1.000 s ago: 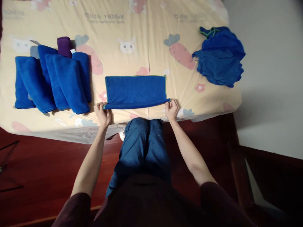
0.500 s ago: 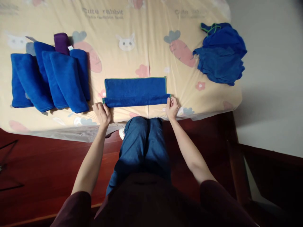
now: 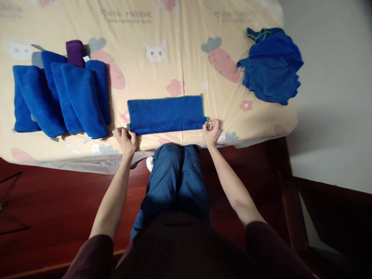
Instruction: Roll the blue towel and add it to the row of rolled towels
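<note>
Blue cloth: lay flat at the near edge of the patterned sheet [image 3: 180, 29], midway between left and right; the cloth [image 3: 165, 108] had green edging and a strip folded over along its near side.
Left hand: the left hand [image 3: 125, 140] was at the cloth's near left corner, fingers curled and thumb close to them; whether they pinched the fabric could not be told.
Right hand: the right hand [image 3: 211, 132] was at the near right corner, thumb against the folded strip's end and fingers bent, partly spread; how firmly it held, if at all, could not be told.
Left side: folded blue cloths [image 3: 81, 100] overlapped there, with a purple bundle [image 3: 75, 53] at their far side.
Far right: crumpled blue cloths [image 3: 270, 73] lay heaped, well apart from the right hand.
Near side: the person's jeans [image 3: 177, 174] reached the sheet's edge.
</note>
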Available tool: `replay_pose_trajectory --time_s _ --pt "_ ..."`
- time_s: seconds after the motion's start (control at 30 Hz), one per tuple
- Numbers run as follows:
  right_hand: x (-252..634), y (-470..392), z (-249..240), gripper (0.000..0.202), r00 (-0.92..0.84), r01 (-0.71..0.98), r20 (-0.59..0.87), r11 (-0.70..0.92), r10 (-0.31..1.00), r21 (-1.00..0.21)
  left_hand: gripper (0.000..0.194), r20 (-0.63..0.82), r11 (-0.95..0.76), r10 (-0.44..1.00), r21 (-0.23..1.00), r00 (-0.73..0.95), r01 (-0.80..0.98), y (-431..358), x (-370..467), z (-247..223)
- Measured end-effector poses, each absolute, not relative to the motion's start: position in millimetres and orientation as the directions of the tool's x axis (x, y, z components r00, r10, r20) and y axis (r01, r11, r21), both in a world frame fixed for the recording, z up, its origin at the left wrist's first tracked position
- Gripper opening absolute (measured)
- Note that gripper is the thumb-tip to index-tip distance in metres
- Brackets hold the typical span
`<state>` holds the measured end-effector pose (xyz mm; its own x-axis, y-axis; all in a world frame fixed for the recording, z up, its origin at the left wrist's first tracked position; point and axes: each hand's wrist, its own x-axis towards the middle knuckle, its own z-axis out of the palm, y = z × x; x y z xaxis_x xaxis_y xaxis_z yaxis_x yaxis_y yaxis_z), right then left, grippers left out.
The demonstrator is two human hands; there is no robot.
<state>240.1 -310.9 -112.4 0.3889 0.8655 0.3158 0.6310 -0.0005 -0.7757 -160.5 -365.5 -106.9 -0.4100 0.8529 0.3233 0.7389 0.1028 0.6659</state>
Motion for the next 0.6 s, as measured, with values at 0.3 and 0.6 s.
replay_pose_trajectory --time_s 0.3,0.6 --pt "242 -315 -101 0.033 0.202 0.766 0.513 0.193 0.834 -0.614 0.042 0.431 -0.157 0.89 0.595 -0.148 0.789 -374 -165 -109" --pt "250 -317 -100 0.037 -0.06 0.809 0.41 0.284 0.91 -0.514 0.051 0.343 -0.255 0.938 0.581 0.051 0.773 -369 -163 -93"
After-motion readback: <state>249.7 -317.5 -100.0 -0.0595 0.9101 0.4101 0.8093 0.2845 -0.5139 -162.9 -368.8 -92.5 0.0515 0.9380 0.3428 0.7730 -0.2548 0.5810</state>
